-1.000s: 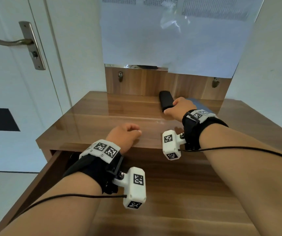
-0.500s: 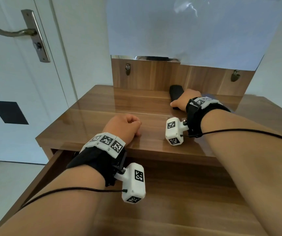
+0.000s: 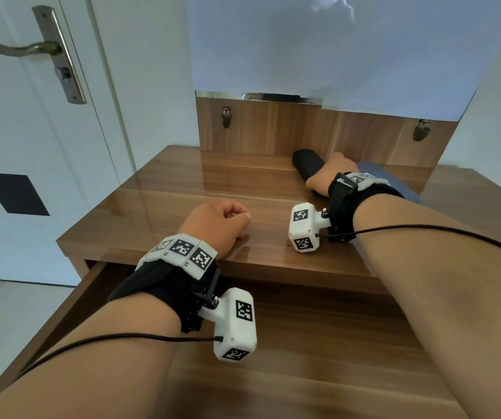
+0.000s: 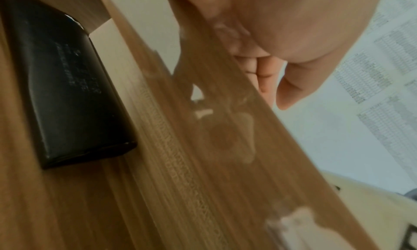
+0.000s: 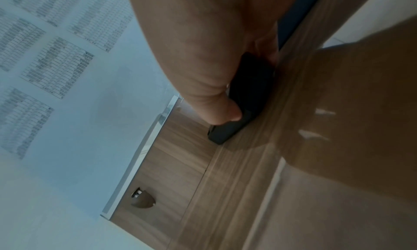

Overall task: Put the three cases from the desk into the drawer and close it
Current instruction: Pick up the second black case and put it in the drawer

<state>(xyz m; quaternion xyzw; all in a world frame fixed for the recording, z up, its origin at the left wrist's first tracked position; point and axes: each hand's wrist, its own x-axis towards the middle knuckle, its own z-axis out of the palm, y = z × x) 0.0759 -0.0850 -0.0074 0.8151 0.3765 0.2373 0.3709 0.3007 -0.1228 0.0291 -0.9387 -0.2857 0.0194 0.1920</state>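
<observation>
My right hand (image 3: 330, 176) now wraps the black oblong case (image 3: 305, 164), so lifting can start; my left hand (image 3: 216, 222) stays an empty fist.

The glossy wooden desk (image 3: 158, 207) fills the middle of the head view. At upper right, near its back panel, lies a black case (image 3: 306, 164), with a blue case (image 3: 376, 168) just to its right. The left hand (image 3: 216, 225) rests as a fist near the front edge. Below, the open drawer (image 3: 318, 343) holds a flat black case (image 4: 65, 86).
</observation>
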